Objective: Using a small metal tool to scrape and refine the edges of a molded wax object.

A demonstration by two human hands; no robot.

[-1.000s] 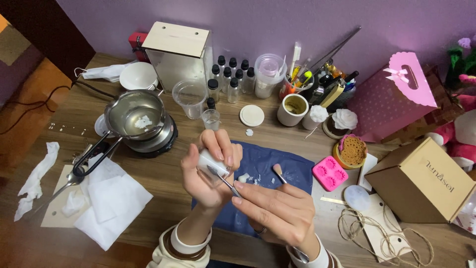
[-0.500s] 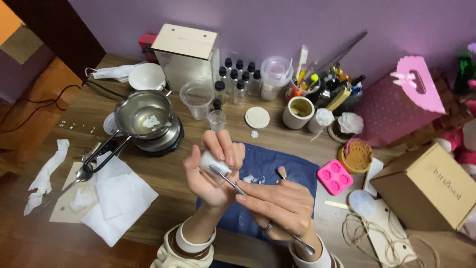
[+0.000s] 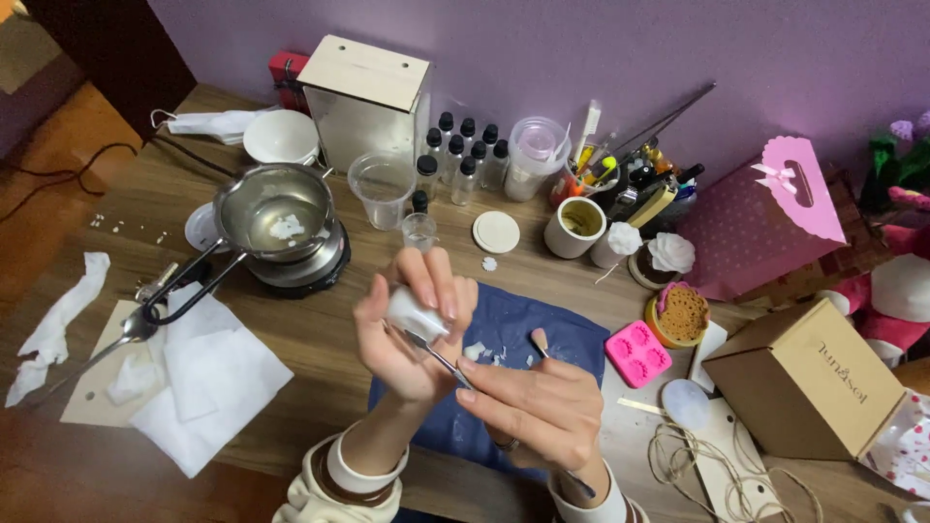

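Note:
My left hand (image 3: 407, 329) grips a small white wax piece (image 3: 415, 315), raised above the wooden table (image 3: 329, 349). My right hand (image 3: 533, 412) holds a thin metal tool (image 3: 441, 356) whose tip touches the underside of the white piece. Both hands hover over a dark blue cloth (image 3: 542, 339) that carries white wax crumbs (image 3: 480, 351). A metal melting pot (image 3: 274, 218) with some white wax in it sits on a small burner to the left.
White tissues (image 3: 208, 383) and a spoon (image 3: 107, 344) lie front left. A clear cup (image 3: 381, 189), dropper bottles (image 3: 465, 150), a wooden box (image 3: 366, 97) and a tool jar stand behind. A pink mould (image 3: 636, 353), cardboard box (image 3: 804, 383) and twine (image 3: 717, 465) lie right.
The view has shifted slightly. My hands stay together with the tool against the white piece, with only small movement.

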